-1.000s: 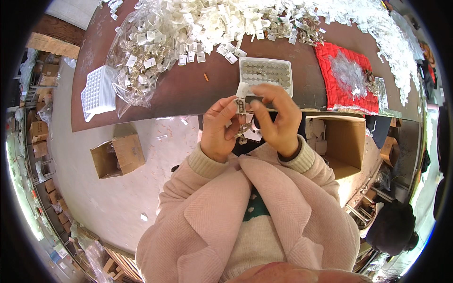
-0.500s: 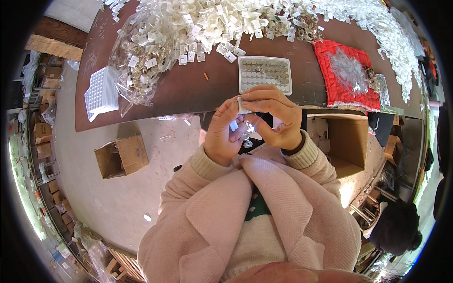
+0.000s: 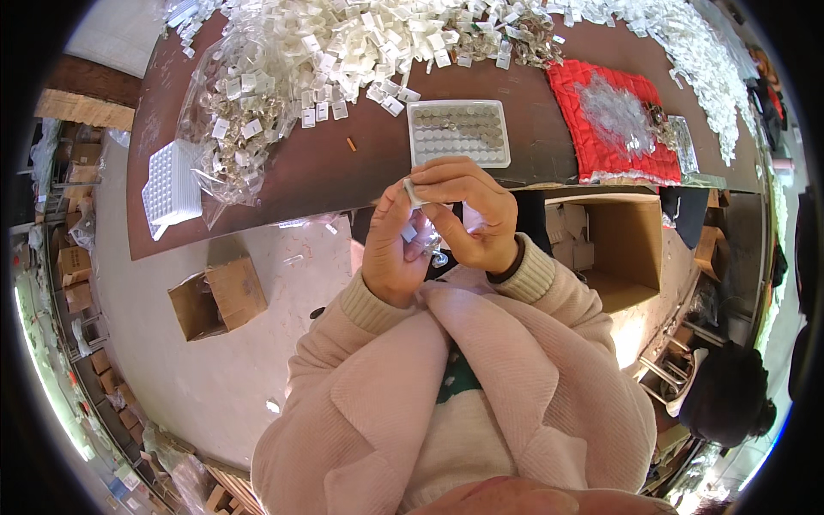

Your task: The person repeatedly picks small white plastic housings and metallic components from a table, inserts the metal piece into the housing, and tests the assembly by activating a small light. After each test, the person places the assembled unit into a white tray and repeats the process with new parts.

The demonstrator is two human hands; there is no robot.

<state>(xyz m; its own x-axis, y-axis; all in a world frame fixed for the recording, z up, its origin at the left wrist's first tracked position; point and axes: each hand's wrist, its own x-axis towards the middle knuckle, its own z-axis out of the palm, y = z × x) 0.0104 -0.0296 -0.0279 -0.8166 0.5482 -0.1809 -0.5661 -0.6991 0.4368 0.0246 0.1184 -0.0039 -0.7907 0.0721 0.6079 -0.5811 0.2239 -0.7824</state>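
Note:
Close to the near edge of the table, my two hands meet in front of my chest. A small white piece, perhaps a plastic card or clip, is pinched at their fingertips. My left hand is closed around its left side, with a bit of pale blue showing by the palm. My right hand grips the same piece from the right, fingers bent over the top. A shiny silvery trinket dangles below the fingers; how it joins the white piece is hidden. Just beyond lies a white tray with rows of small round silvery pieces.
A heap of small white cards spreads over the back of the brown table. Stacked white dimpled trays stand at left. A red cloth bears clear plastic bits. Cardboard boxes sit on the floor; another box opens at right.
The table and my hands appear slightly farther left in the picture. My fingers keep the same pinch on the white piece, while the dangling silvery trinket shows less brightly.

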